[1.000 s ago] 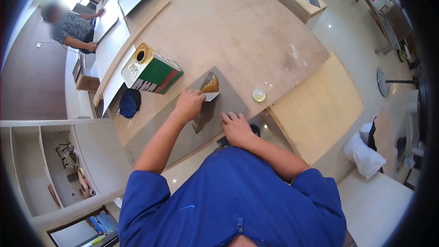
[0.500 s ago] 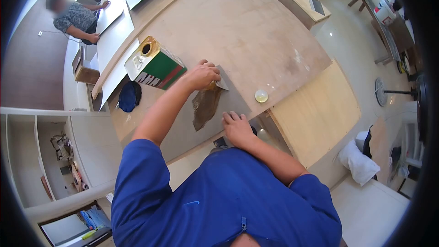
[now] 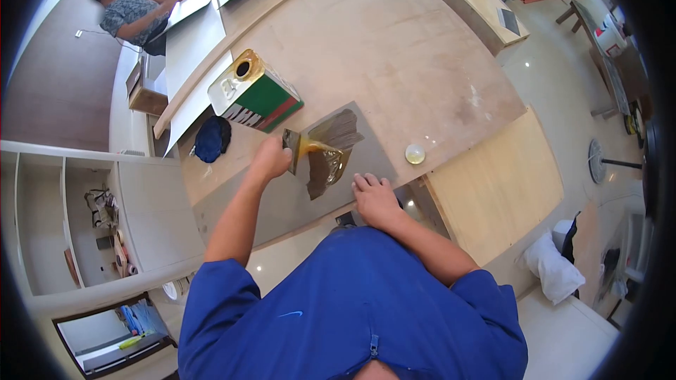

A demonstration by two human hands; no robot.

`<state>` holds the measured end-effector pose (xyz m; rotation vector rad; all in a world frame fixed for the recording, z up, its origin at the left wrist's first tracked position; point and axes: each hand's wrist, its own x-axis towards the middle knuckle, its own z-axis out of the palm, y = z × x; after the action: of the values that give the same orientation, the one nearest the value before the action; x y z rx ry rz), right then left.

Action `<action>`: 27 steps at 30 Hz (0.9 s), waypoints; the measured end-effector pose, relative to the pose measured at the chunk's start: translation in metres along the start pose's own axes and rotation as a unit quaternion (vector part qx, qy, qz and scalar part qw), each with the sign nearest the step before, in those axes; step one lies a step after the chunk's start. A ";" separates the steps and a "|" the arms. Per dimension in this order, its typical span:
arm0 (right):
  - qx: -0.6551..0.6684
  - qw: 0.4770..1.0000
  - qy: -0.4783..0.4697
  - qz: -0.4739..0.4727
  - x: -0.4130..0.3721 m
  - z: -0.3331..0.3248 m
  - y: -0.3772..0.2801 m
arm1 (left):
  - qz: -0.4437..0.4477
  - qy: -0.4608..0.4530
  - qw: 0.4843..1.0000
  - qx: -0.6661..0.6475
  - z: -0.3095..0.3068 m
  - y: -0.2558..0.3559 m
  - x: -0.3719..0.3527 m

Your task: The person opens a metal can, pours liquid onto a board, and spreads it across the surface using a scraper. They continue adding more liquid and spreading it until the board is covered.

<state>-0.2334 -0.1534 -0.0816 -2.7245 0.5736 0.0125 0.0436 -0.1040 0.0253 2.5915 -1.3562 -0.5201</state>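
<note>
On the plywood worktop [image 3: 380, 35], head view, one grey panel [image 3: 282, 204] is laid flat at the near edge. Item held: a scraper [image 3: 291, 142], gripped in the closed fingers of the left hand [image 3: 271, 160], with its blade set on the panel at the left margin of a patch of brown adhesive [image 3: 329, 151]. A glossy amber bead is seen along the blade, and the patch is streaked darker toward the panel's far corner. The right hand [image 3: 374, 197] is laid palm-down at the panel's near edge, fingers extended and slightly spread, nothing gripped. It is placed just beside the lower end of the adhesive patch; whether it touches the patch cannot be told. Adjacent items: one rectangular tin [image 3: 255, 93], green, red and white with a gold top and an open round spout, set just beyond the panel; one dark blue cloth [image 3: 212, 138], bunched, to the left of the tin; one small round pale lid [image 3: 415, 153], to the right of the panel. A paler board [image 3: 493, 183] is abutted at the worktop's right. White sheets [image 3: 193, 42] are ranged along the far left, where a second person [image 3: 135, 14] is seen leaning over one sheet.
</note>
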 end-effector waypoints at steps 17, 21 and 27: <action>0.038 0.999 0.029 -0.018 -0.002 0.002 0.011 | -0.080 0.067 0.994 -0.040 0.053 0.038 0.058; 0.040 0.999 0.018 -0.009 -0.001 0.000 0.012 | -0.067 0.017 0.997 -0.032 0.063 0.058 0.061; 0.032 0.999 0.022 -0.013 0.000 0.002 0.015 | -0.052 0.005 0.999 -0.017 0.051 0.062 0.065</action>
<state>-0.2394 -0.1658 -0.0885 -2.6766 0.5411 -0.0724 0.0116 -0.1923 -0.0176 2.6438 -1.2050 -0.5410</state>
